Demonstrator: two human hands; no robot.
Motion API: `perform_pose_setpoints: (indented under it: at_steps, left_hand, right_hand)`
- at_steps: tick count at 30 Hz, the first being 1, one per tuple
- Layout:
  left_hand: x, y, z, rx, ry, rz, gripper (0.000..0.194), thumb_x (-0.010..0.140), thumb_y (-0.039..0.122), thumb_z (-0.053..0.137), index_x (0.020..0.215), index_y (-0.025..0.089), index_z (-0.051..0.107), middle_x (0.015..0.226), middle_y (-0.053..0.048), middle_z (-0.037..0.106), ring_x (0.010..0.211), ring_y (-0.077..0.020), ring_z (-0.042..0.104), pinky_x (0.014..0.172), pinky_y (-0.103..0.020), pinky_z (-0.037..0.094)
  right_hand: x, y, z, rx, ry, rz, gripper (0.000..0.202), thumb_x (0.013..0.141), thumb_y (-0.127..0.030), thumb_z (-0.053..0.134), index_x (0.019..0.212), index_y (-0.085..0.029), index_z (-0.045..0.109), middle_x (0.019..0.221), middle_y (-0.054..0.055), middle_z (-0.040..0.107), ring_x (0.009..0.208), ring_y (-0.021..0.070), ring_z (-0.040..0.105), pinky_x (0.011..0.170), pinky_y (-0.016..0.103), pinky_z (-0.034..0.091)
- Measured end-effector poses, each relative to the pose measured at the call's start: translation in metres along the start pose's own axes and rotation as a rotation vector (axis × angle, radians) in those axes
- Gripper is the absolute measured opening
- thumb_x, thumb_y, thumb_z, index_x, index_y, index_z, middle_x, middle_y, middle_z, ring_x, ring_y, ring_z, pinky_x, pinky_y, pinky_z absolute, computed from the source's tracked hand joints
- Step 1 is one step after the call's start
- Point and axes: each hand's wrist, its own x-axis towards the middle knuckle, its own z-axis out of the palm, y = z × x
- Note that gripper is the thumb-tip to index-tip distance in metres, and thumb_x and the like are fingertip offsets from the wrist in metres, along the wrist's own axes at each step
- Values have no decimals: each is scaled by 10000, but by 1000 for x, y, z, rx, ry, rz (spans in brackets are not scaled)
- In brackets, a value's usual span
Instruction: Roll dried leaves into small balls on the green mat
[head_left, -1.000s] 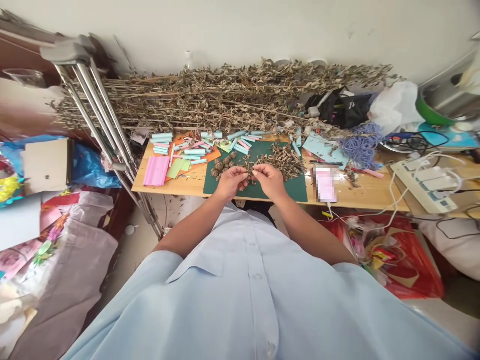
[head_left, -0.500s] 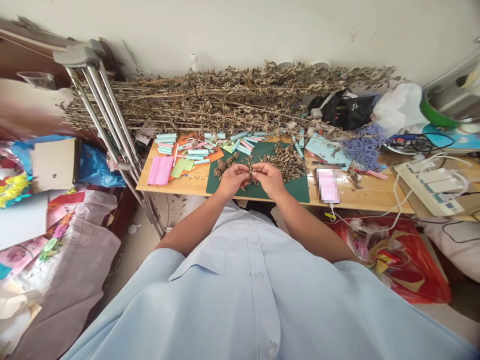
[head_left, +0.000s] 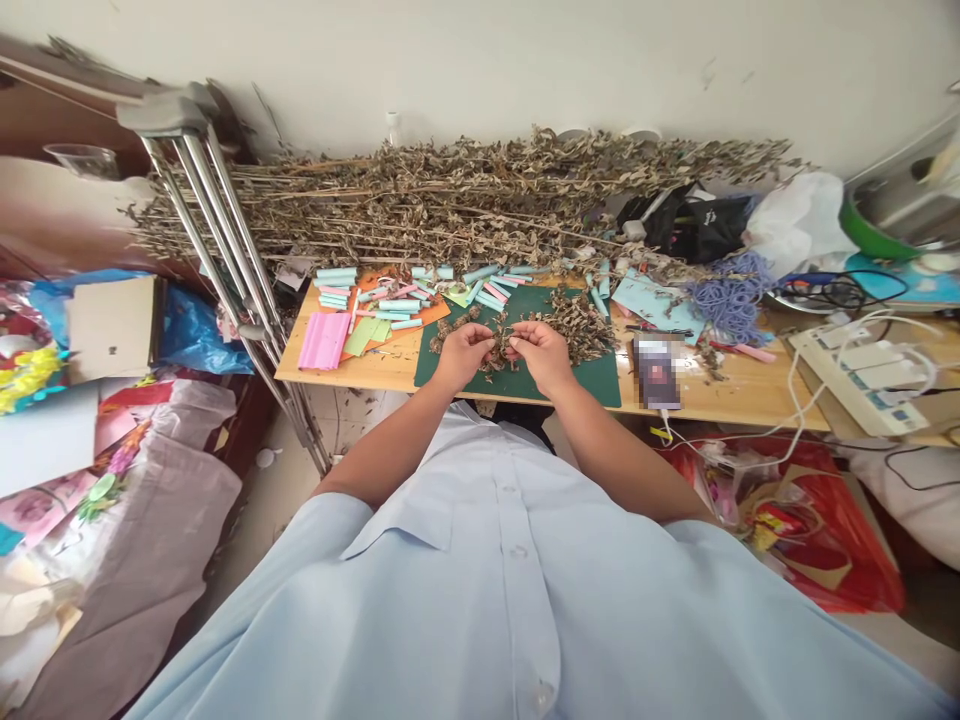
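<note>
Both hands are over a dark green mat (head_left: 525, 384) at the table's front edge. My left hand (head_left: 465, 358) is closed in a pinch on dried leaves (head_left: 493, 362). Facing it, my right hand (head_left: 541, 356) also pinches dried leafy bits, with a small gap between the two hands. A heap of crumpled dried leaves (head_left: 583, 325) lies on the mat beyond and right of my right hand. Brownish clumps (head_left: 453, 326) sit behind my left hand, partly hidden by it.
Long dried stalks (head_left: 420, 200) lie along the wall. Rolled blue and pink papers (head_left: 397, 303), a phone (head_left: 658, 373), purple cord (head_left: 727, 295) and a power strip (head_left: 862, 375) are on the table. Metal crutches (head_left: 217, 220) lean at the left.
My hands have moved slightly apart, and more leaf shows between them. My left hand now covers more of the brown clumps. The phone's screen has turned from pink to dark.
</note>
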Motion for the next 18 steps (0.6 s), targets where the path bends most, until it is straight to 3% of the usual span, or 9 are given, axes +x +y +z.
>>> perform_pose_setpoints:
  at_steps: [7,13,18]
  left_hand:
    - [5,7,-8,372,-27,157,213,780,235,734,976,157,763,865,-63,730,761,-162,627,744,-297,498]
    - [-4,13,2,174,-93,88,292,819,301,727,1058,134,720,891,-71,729,680,-134,628,680,-278,509]
    - [-4,4,7,153,-74,173,310,799,198,709,1101,133,702,967,-93,731,810,-159,667,753,-292,543]
  right_hand:
    - [0,10,-5,-68,35,-24,275,706,-410,776,883,-220,686,716,-9,698,673,186,687,705,381,612]
    - [-3,5,-3,-120,-2,-82,330,698,-383,765,968,-212,684,777,4,715,713,184,679,713,369,595]
    - [-6,4,1,-161,-86,-120,403,710,-360,750,1073,-216,651,940,46,731,821,190,686,743,355,591]
